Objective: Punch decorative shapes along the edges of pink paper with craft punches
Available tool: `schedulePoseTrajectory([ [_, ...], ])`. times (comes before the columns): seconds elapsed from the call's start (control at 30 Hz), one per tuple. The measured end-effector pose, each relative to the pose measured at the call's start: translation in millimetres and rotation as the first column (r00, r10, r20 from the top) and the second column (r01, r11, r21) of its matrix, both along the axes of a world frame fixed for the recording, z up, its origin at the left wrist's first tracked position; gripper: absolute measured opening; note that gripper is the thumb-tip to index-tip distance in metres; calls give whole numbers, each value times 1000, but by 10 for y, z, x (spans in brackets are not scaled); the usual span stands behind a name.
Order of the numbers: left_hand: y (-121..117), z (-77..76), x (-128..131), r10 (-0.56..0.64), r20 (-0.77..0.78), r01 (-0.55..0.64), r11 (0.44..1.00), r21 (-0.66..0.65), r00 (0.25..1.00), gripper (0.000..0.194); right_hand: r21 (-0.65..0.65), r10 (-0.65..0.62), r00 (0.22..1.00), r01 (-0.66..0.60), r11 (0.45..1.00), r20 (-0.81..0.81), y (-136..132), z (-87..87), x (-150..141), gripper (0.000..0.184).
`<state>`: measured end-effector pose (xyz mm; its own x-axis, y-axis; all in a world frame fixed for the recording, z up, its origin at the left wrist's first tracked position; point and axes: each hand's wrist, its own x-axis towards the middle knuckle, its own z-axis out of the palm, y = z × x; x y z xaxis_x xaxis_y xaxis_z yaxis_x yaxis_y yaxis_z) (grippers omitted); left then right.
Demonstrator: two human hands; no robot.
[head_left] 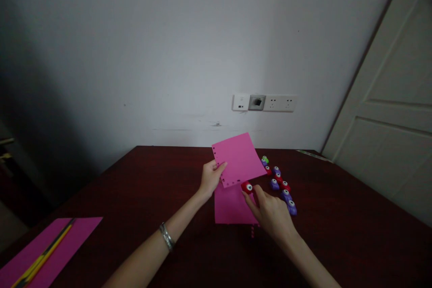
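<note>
My left hand (212, 177) grips a pink sheet of paper (239, 155) by its left edge, thumb on top. Small dark punched holes run along the sheet's left and lower edges. My right hand (272, 213) holds a red craft punch (246, 187) with a white round button between thumb and fingers, at the sheet's lower edge. Whether the paper sits inside its slot cannot be made out. Under both hands lies another pink sheet (231, 209) on the table. Small pink bits (253, 231) lie at its lower right, close to my right wrist.
Several purple and red craft punches (285, 195) stand on the dark red table (162, 189) at the right, with a green one (265, 159) farthest back. At the left front, yellow and black pencils (47, 254) rest on a pink sheet (83, 229). Wall sockets (279, 103) are behind.
</note>
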<state>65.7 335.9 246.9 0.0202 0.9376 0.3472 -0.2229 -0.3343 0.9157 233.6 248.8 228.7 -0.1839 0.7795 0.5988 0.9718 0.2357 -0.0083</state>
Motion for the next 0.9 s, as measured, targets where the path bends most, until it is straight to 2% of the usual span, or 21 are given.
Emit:
schedulePoseTrajectory([
  [0.13,67,53,-86,21,16,-21,1000,6,1000,30,-45,-20,1000,19,999,-11,-11,14,28,34],
  [0.23,137,85,-173,71,24,-72,997,18,997,30,-109,-108,993,102,989,-52,-11,117,128,37],
  [0.37,234,114,-303,108,11,-108,994,-5,994,32,-198,-323,940,298,934,-111,19,305,493,42],
  [0.47,283,139,-392,102,-9,-103,994,-47,995,33,-286,-444,884,391,875,-147,60,350,899,46],
  [0.57,309,147,-454,84,-41,-89,982,-164,996,32,-398,-490,858,400,825,-153,105,246,1277,49],
  [0.67,336,104,-487,37,-78,-56,965,-256,996,29,-505,-477,868,354,787,-135,142,40,1517,51],
  [0.8,381,-12,-511,-36,-123,-7,944,-329,992,26,-582,-424,899,286,761,-113,161,-194,1606,49],
  [0.9,405,-100,-530,-84,-148,24,929,-370,985,23,-612,-404,911,270,743,-88,161,-264,1585,49],
])
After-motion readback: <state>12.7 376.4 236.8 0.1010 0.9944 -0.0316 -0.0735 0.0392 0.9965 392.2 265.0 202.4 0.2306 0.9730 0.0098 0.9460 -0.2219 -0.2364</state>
